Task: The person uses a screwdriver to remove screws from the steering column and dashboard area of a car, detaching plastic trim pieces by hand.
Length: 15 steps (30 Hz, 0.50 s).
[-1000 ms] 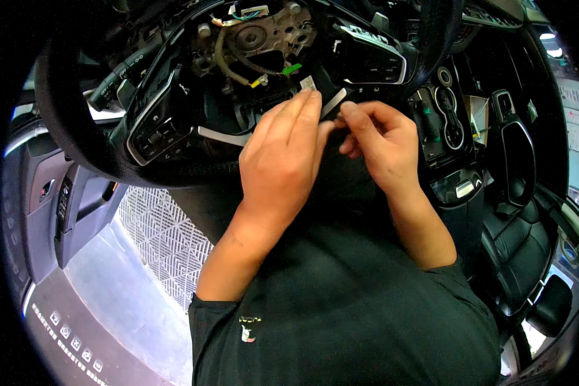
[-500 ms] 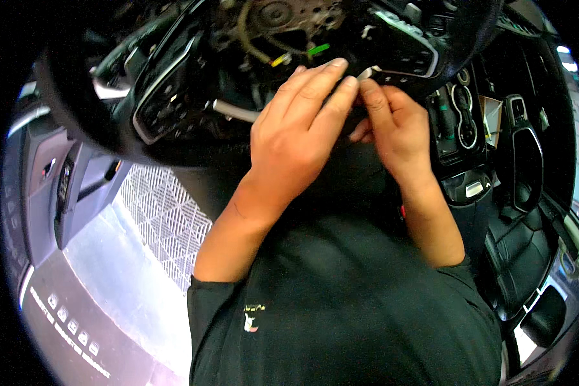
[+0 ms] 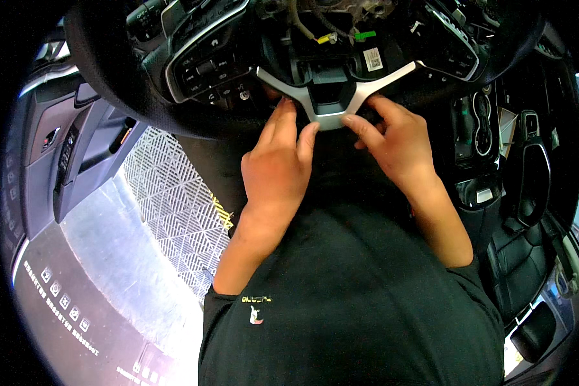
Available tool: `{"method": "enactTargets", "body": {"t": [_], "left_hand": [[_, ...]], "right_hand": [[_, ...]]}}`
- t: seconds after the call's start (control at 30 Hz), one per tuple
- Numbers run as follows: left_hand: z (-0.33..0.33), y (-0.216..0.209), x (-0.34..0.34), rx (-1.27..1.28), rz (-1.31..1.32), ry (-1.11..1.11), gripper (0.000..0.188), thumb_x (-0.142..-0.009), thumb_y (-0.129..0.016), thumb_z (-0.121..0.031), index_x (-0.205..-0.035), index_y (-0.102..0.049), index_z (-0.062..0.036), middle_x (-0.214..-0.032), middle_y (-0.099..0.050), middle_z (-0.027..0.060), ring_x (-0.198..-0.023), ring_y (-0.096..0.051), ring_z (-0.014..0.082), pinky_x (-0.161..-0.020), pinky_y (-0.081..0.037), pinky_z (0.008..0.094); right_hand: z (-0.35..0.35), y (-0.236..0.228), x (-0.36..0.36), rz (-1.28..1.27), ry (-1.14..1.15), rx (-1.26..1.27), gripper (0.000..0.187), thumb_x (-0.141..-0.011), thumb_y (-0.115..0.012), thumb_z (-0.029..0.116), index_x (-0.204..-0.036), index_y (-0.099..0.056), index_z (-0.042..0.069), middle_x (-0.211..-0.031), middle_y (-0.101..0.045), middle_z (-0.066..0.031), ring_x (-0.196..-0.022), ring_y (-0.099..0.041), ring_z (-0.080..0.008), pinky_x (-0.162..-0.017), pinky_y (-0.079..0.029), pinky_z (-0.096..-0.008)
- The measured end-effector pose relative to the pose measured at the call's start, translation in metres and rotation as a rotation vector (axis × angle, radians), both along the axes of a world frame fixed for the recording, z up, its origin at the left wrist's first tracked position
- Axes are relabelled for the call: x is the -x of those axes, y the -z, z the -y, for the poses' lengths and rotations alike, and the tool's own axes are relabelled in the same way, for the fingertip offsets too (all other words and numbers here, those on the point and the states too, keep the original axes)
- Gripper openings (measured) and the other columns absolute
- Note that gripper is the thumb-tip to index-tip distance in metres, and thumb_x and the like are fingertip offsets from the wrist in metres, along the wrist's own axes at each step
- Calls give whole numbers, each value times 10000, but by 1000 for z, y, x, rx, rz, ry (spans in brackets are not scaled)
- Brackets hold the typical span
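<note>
A silver Y-shaped steering wheel trim [image 3: 331, 121] sits at the bottom middle of the black steering wheel [image 3: 193, 125], its two arms reaching up left and up right. My left hand [image 3: 275, 157] grips its lower left side, thumb by the bottom edge and fingertips partly hidden behind the left arm. On the other side, my right hand [image 3: 402, 141] pinches the trim, thumb on its lower right corner and the other fingers tucked beneath. Above it, the wheel's hub is uncovered, with a yellow connector [image 3: 328, 39] and a green connector [image 3: 365, 35] on wires.
Button panels flank the hub, one on the left [image 3: 206, 67] and one on the right [image 3: 453, 48]. An open car door [image 3: 83, 154] stands at left above a grey floor grating [image 3: 167, 186]. To the right are the centre console [image 3: 476, 128] and a black leather seat [image 3: 527, 270].
The trim, mostly covered by my hands before, now shows whole at the wheel's lower middle. My left hand has drawn back toward me, and both hands now hold its lower sides. The view has shifted.
</note>
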<state>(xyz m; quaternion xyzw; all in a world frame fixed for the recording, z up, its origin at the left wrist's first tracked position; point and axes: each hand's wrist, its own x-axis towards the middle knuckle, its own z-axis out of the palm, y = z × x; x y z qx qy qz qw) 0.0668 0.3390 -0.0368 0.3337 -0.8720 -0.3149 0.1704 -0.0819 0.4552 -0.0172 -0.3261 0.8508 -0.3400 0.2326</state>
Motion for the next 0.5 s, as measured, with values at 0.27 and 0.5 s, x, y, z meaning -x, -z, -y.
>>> {"method": "enactTargets", "body": {"t": [0.27,0.5], "left_hand": [[3,4,4,27,-45,-13,394,-926,-718,-200,-1219,-615,44,-1092,-697,208,-646,-734,211,-561,-572,303],[-9,-11,-16,409,-336,346,326,-800,-757,-28,-1117,-684,-6,-1045,-717,141,-841,-676,281,-724,-554,357]], "right_hand": [[-4,18,-7,-122,30,71,295,-876,-757,289,-991,-661,35,-829,-705,-150,-626,-698,-226,-560,-539,-361],[-58,10,-4,-50,170,371,286,-903,-730,180,-1142,-691,27,-955,-725,-115,-624,-677,-182,-577,-542,-296]]}}
